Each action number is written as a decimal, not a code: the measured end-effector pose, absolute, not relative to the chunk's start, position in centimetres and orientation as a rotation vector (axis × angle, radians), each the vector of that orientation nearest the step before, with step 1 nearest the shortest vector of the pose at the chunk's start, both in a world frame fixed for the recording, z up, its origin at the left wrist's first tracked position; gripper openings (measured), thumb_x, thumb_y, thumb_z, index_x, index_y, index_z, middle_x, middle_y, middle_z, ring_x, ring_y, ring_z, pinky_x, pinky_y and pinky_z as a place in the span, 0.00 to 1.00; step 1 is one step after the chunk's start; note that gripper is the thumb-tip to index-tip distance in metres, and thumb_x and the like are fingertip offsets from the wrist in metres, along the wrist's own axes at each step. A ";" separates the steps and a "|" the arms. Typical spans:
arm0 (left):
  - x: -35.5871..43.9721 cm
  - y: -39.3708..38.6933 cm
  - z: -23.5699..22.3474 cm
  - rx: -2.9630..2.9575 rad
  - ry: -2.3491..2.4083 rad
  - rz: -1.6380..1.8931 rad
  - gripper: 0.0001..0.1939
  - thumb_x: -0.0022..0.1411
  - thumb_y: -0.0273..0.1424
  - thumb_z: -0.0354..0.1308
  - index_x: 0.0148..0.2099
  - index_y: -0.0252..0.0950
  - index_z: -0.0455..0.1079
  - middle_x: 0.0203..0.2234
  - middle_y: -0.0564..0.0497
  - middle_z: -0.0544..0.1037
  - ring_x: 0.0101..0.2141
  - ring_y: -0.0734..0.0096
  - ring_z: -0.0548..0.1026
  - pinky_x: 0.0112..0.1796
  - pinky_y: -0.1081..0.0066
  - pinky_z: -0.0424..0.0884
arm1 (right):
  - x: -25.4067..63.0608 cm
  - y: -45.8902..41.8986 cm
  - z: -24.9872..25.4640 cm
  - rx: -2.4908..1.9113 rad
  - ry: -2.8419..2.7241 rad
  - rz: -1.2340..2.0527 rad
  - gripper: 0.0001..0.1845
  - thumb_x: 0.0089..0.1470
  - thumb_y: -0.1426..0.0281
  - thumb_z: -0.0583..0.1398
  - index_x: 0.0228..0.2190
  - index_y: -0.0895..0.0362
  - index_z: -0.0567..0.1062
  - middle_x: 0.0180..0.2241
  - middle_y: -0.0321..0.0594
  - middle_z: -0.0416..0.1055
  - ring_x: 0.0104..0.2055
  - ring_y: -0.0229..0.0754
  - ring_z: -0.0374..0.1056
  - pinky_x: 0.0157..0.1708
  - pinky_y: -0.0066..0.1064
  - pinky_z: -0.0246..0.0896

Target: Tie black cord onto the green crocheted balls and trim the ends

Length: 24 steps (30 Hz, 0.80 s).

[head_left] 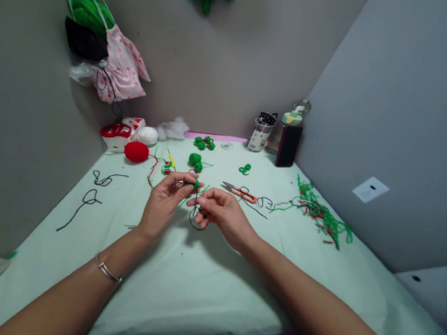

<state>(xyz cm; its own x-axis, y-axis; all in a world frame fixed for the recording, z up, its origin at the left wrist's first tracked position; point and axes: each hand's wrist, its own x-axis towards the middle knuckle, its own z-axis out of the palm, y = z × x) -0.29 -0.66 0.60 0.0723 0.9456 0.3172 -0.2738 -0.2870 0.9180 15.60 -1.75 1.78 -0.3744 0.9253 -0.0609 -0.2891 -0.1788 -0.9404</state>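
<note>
My left hand (164, 201) is closed on a small green crocheted piece (191, 183), pinched between thumb and fingers and partly hidden by them. From it a black yarn strand (194, 223) loops down toward my right hand (218, 210), which pinches the strand between thumb and forefinger. Green yarn ends stick out near the piece. Just beyond my hands lie a green yarn bundle (195, 161) and a yellow-handled crochet hook (172, 159). Orange-handled thread snips (240, 192) rest to the right of my right hand, with black yarn across them.
A red yarn ball (136, 152) and white ball (146, 135) sit at the back left. Black strands (88, 200) lie left; green and red scraps (322, 212) lie right. A pen cup (259, 134), a bottle (292, 119) and a phone (288, 146) stand at the back right.
</note>
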 end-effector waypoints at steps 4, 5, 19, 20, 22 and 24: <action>-0.4 -0.6 0.5 1.266 0.760 1.435 0.06 0.61 0.34 0.64 0.39 0.39 0.73 0.47 0.49 0.76 0.44 0.65 0.79 0.51 0.62 0.71 | 15.4 -2.1 1.9 -0.808 -1.132 1.750 0.19 0.47 0.58 0.70 0.30 0.58 0.71 0.26 0.36 0.76 0.23 0.33 0.70 0.24 0.24 0.66; -0.4 -0.6 0.5 1.266 0.758 1.423 0.07 0.61 0.35 0.64 0.39 0.39 0.72 0.47 0.48 0.76 0.44 0.64 0.79 0.51 0.62 0.72 | 15.5 -2.1 2.0 -0.814 -1.127 1.748 0.19 0.46 0.59 0.70 0.31 0.58 0.72 0.25 0.36 0.76 0.23 0.33 0.69 0.24 0.24 0.66; -0.6 -0.3 0.8 1.324 0.791 1.373 0.09 0.59 0.32 0.66 0.39 0.37 0.70 0.42 0.50 0.77 0.38 0.67 0.79 0.42 0.67 0.75 | 15.9 -2.9 2.4 -0.853 -1.574 1.427 0.12 0.55 0.61 0.63 0.30 0.58 0.76 0.23 0.34 0.70 0.22 0.32 0.64 0.25 0.26 0.61; -0.7 -0.2 0.8 1.326 0.786 1.337 0.10 0.59 0.32 0.66 0.40 0.38 0.70 0.43 0.49 0.77 0.38 0.68 0.79 0.41 0.67 0.75 | 16.1 -2.9 2.5 -0.847 -1.642 1.372 0.12 0.57 0.62 0.62 0.30 0.58 0.77 0.25 0.35 0.70 0.23 0.33 0.64 0.25 0.27 0.62; -1.0 0.0 0.8 1.309 0.776 1.284 0.13 0.59 0.33 0.66 0.44 0.39 0.68 0.45 0.49 0.78 0.37 0.69 0.78 0.40 0.68 0.74 | 16.5 -2.8 2.8 -0.834 -1.794 1.195 0.10 0.59 0.64 0.61 0.31 0.56 0.79 0.30 0.38 0.72 0.26 0.34 0.65 0.27 0.28 0.62; -1.4 0.1 0.7 1.288 0.767 1.276 0.15 0.58 0.32 0.67 0.45 0.40 0.67 0.46 0.48 0.79 0.38 0.69 0.78 0.42 0.69 0.73 | 17.1 -2.7 3.2 -0.847 -1.905 0.919 0.09 0.60 0.66 0.60 0.34 0.54 0.81 0.34 0.40 0.72 0.31 0.36 0.67 0.31 0.29 0.63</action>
<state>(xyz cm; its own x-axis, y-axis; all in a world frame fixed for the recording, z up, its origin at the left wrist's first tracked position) -1.36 0.15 0.68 0.2066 0.9511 0.2294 -0.2438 -0.1770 0.9535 17.12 -2.69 3.24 -0.4219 0.8193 0.3883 0.2062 0.5037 -0.8389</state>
